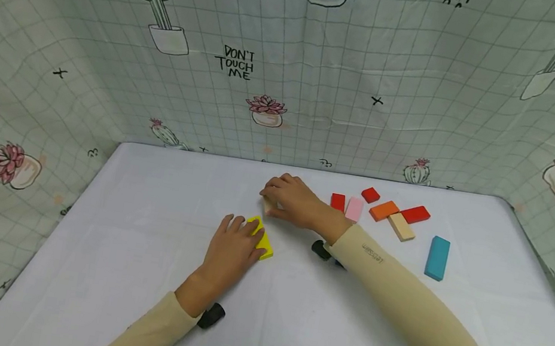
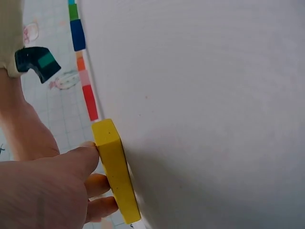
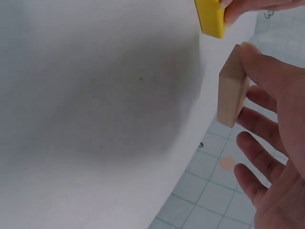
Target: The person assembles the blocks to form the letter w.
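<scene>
In the head view my left hand pinches a yellow block over the middle of the table. The left wrist view shows the thumb on one side of the yellow block and fingers behind it. Just beyond, my right hand holds a plain wooden block by its edges. Thumb and fingertips grip the wooden block in the right wrist view, the other fingers spread loosely below. The two blocks are close to each other, with a small gap between them in the right wrist view.
Right of the hands lie red blocks, a pink block, an orange block, another plain wooden block and a teal block. A patterned cloth rises behind the white table.
</scene>
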A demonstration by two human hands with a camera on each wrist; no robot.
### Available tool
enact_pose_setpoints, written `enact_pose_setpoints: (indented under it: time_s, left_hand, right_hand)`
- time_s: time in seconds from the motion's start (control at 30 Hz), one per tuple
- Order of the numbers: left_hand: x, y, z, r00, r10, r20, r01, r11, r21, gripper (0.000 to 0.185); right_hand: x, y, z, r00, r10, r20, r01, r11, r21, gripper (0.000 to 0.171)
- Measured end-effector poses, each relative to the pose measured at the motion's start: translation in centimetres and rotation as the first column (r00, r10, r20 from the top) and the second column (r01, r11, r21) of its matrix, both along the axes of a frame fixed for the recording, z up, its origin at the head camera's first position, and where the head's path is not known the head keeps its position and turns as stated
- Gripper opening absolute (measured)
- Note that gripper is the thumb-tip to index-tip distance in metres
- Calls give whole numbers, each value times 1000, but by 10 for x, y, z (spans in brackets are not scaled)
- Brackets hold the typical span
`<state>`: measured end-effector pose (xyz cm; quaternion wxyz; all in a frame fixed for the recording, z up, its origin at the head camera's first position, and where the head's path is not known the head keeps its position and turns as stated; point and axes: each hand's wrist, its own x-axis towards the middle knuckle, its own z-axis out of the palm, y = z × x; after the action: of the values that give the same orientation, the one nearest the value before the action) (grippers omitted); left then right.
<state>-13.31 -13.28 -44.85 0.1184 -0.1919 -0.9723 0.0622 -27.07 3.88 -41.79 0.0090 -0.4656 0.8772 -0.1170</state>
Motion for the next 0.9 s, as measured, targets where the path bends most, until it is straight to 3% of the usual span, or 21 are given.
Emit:
enact_pose_setpoints:
  time_s: [0.43, 0.9]
  left_hand:
    - [-1, 2, -1, 999, 22, 26, -22, 1000, 18, 42]
    - [1, 3, 0, 1000, 19, -12, -19, 1000, -21, 43]
  right_hand:
    - [-14, -30, -4, 998, 7, 60, -10, 999, 39, 44]
    - [-17, -47, -9, 995, 10, 96, -17, 997, 75, 44]
